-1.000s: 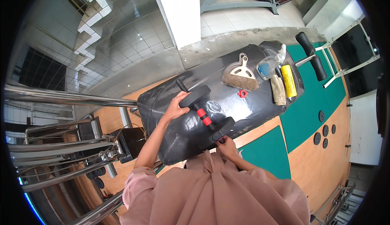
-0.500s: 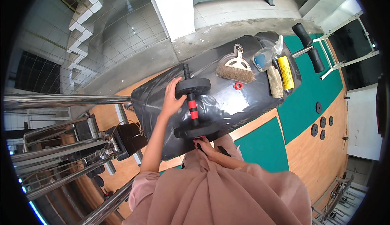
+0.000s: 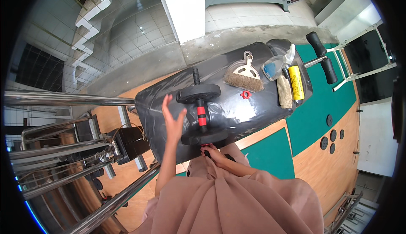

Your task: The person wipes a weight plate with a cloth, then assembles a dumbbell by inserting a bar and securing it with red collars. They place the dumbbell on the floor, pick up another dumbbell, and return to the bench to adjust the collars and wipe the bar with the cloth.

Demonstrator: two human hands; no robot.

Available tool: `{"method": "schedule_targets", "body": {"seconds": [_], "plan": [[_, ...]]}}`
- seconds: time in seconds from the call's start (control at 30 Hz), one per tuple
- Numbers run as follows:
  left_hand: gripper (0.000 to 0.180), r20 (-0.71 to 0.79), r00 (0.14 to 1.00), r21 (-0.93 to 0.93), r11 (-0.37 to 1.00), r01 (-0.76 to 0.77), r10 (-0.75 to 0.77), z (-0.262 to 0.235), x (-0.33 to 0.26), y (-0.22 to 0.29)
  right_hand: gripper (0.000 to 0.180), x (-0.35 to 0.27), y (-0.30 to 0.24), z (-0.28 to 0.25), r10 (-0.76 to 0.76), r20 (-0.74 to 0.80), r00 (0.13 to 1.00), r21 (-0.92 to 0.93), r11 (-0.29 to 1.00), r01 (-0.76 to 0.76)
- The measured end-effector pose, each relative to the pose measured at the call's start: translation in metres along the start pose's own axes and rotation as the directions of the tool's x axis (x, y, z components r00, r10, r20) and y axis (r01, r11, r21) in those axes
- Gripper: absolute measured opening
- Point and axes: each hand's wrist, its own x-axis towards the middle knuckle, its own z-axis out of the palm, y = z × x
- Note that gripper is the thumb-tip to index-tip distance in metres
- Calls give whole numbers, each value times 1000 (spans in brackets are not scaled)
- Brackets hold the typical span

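A dumbbell with a red and black handle point(image 3: 201, 115) lies on the black padded bench point(image 3: 158, 94). One black weight plate point(image 3: 198, 93) is on its far part, another weight plate point(image 3: 198, 138) on its near part. Beyond the far plate, the bare threaded bar end point(image 3: 196, 76) sticks out. My left hand point(image 3: 172, 122) is open beside the far plate, thumb and fingers apart, apart from the dumbbell. Close to my body, my right hand point(image 3: 214, 154) is closed around the near bar end, partly hiding it. A red star-shaped nut point(image 3: 245, 94) lies loose right of the dumbbell.
Farther right on the bench are a hand brush point(image 3: 245, 75) on a dustpan, a clear spray bottle point(image 3: 275, 65), a yellow canister point(image 3: 297, 84) and a rolled cloth point(image 3: 284, 92). Small weight plates point(image 3: 324, 143) lie on the floor. Metal rails point(image 3: 72, 98) run along the left.
My left hand has let go of the far plate and drawn back left and toward me, fingers spreading. My right hand stays at the near bar end.
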Motion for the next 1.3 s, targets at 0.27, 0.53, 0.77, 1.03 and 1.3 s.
{"method": "schedule_targets", "body": {"seconds": [0.27, 0.53, 0.77, 1.03, 1.3], "plan": [[86, 544, 718, 462, 869, 177, -435, 44, -6, -48, 13, 1, -5, -6, 89, 95, 992, 39, 995, -93], [88, 442, 789, 502, 847, 177, -427, 23, -11, -37, 8, 7, -13, -14, 211, 249, 945, -43, 977, -207], [70, -276, 854, -52, 894, 445, -441, 7, -129, -38, 11, 21, -8, -31, 356, 330, 874, -117, 934, -337], [45, 280, 657, -214, 621, 754, -700, 22, -153, -76, 12, 28, -17, -39, 387, 404, 829, -183, 922, -341], [65, 138, 622, -322, 559, 764, -771, 54, -155, -69, 32, 30, -27, -55, 591, 216, 777, -929, 370, -23]]}}
